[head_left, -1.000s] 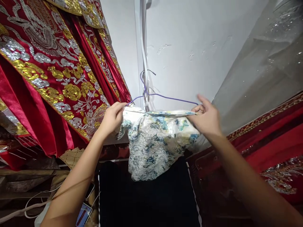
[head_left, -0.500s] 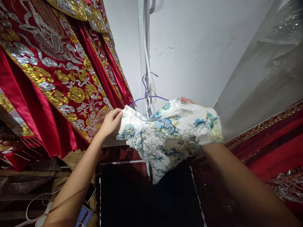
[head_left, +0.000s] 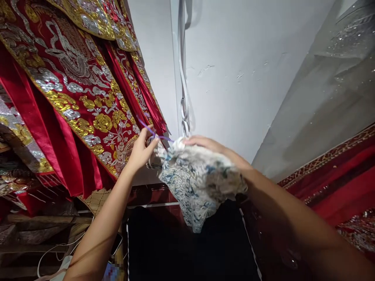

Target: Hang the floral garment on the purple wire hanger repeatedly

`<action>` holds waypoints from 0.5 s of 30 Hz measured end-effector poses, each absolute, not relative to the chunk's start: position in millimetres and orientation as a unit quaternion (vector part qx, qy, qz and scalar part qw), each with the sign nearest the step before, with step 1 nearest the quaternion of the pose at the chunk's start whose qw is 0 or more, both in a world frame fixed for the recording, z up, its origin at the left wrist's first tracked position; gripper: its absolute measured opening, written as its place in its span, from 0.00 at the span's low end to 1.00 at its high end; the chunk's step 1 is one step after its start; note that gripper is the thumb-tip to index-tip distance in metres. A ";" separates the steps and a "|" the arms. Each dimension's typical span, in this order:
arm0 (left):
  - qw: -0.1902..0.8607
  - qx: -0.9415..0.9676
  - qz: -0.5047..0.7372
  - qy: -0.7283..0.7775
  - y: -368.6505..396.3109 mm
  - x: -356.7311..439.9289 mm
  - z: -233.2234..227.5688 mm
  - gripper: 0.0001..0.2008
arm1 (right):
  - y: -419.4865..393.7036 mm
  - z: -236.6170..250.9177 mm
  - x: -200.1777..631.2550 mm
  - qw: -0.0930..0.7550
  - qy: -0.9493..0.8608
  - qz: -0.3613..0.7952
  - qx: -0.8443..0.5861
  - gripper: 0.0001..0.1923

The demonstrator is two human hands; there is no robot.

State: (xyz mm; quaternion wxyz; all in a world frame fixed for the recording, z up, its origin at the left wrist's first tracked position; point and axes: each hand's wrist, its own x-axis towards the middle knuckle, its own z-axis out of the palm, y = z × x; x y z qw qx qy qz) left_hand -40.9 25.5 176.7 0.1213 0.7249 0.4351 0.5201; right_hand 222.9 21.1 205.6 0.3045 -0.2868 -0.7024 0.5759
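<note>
A white short-sleeved garment (head_left: 190,183) with a blue and green floral print hangs in front of me, bunched and partly blurred by motion. The purple hanger (head_left: 145,125) pokes out at its left shoulder, tilted to the left. My left hand (head_left: 143,150) is closed around the hanger and the cloth at that shoulder. On the other shoulder, my right hand (head_left: 202,142) grips the fabric from above, its forearm running along the garment's right side. Most of the hanger's lower part is hidden inside the cloth.
Red cloths with gold and silver embroidery (head_left: 88,101) hang at the left. A white cable (head_left: 182,70) runs down the pale wall (head_left: 234,47). Clear plastic sheeting (head_left: 316,101) and red fabric (head_left: 342,183) are at the right. Wooden slats (head_left: 41,220) and a phone (head_left: 117,244) lie lower left.
My right hand has moved left towards my left hand, folding the garment narrower. The hanger has tilted left, its hook away from the cable, and my left hand now holds it.
</note>
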 end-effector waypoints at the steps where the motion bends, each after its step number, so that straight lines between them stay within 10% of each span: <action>1: 0.152 0.734 0.509 0.423 23.0 -38.8 175.6 0.21 | 17.9 199.7 217.8 0.273 -0.720 0.572 -0.281 0.16; 6: 0.364 0.768 0.422 0.317 -1.5 -28.0 168.1 0.11 | 19.3 167.0 224.0 0.216 -0.868 0.371 -0.248 0.18; 11: 0.439 0.770 0.403 0.228 -22.7 -3.4 162.2 0.13 | 28.8 112.6 234.6 0.259 -0.927 0.114 -0.245 0.54; 15: 0.441 0.735 0.434 0.280 -25.9 20.1 155.9 0.24 | 20.6 69.9 215.5 0.335 -0.914 0.026 -0.227 0.58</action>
